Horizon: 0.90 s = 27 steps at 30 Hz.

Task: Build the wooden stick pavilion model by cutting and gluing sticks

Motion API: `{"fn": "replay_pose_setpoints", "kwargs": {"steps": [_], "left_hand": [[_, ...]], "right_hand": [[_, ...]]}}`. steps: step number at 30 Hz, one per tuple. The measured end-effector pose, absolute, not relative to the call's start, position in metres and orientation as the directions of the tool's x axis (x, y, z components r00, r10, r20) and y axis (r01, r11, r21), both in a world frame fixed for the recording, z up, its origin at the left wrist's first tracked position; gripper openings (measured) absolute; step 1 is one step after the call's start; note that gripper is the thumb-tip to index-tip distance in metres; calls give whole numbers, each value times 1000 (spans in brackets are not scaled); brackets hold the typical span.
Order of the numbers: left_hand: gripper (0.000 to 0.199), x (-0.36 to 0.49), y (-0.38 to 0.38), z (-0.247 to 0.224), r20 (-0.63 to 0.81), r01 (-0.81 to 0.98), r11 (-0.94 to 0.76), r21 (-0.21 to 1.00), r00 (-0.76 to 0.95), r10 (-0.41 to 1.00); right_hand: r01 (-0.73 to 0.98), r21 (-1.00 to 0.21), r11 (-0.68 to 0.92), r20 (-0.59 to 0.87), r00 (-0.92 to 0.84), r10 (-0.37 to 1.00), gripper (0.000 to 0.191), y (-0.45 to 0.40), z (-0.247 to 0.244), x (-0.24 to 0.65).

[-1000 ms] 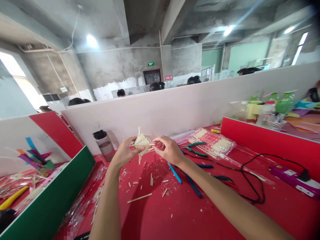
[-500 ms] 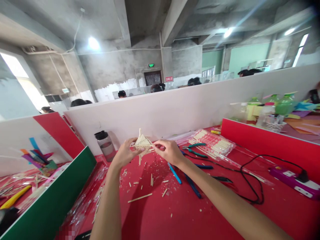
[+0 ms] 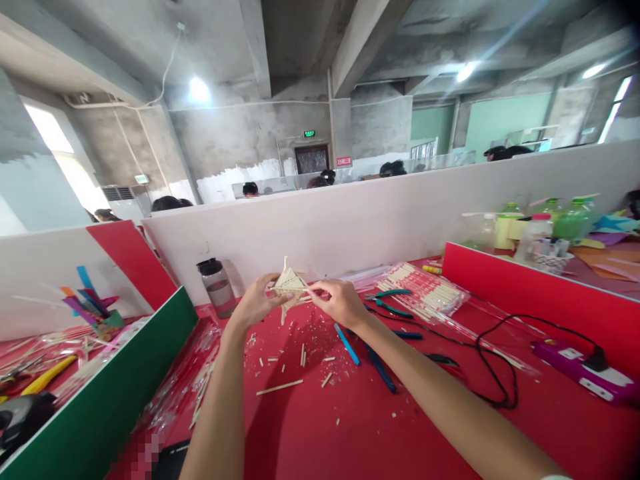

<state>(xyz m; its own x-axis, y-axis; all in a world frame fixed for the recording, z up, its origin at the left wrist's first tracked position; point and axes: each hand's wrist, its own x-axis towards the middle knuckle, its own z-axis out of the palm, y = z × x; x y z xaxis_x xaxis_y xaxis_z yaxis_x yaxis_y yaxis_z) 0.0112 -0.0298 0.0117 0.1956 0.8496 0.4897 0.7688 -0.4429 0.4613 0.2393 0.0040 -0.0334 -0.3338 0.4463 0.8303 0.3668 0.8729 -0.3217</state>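
Holds a small pale stick model (image 3: 289,277) between the two hands, over the far middle of the red bench (image 3: 310,433). Clamps the model's left side in the left hand (image 3: 257,303), with the thumb along the near side. Pinches the right end of the near edge between thumb and fingers of the right hand (image 3: 337,300). Keeps the hands apart from each other — joined only through the model, directly between the fingertips. Points one spike of the model up and another down towards the bench; cannot tell whether touching it.

Shows crumbs and short stick pieces scattered below and nearer than the hands, with one longer loose stick (image 3: 280,387) lying nearest among them. Shows a bright blue tool (image 3: 347,345) just nearer than the right hand, dark blue handles (image 3: 383,370) partly under the right forearm, and green-handled pliers (image 3: 397,291) to the right of that hand. Has a plastic pack of sticks (image 3: 425,290) farther right, then a black cable (image 3: 477,343) looping towards a purple power strip (image 3: 565,360).

Has a dark-lidded bottle (image 3: 219,293) standing left of the left hand, near the white partition (image 3: 320,227) — and clear plastic wrap (image 3: 175,387) along the green divider (image 3: 125,387) at the left.
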Motion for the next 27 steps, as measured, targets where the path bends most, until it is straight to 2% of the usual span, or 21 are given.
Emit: {"fn": "replay_pose_setpoints", "kwargs": {"steps": [5, 11, 16, 22, 27], "left_hand": [[54, 12, -29, 11, 497, 763, -449, 465, 195, 846], [57, 11, -34, 15, 472, 755, -448, 478, 209, 856], [62, 5, -34, 11, 315, 740, -400, 540, 263, 912], [68, -5, -35, 6, 99, 770, -267, 579, 259, 961], [67, -11, -37, 8, 23, 820, -232, 524, 258, 966]], "right_hand": [[359, -332, 872, 823, -342, 454, 12, 3, -34, 240], [308, -480, 821, 745, -352, 567, 22, 0, -36, 237], [236, -607, 759, 672, -357, 649, 35, -12, -48, 237], [235, -727, 645, 578, -296, 760, 34, -34, -70, 231], [181, -805, 566, 536, -190, 823, 32, -45, -81, 216]]}}
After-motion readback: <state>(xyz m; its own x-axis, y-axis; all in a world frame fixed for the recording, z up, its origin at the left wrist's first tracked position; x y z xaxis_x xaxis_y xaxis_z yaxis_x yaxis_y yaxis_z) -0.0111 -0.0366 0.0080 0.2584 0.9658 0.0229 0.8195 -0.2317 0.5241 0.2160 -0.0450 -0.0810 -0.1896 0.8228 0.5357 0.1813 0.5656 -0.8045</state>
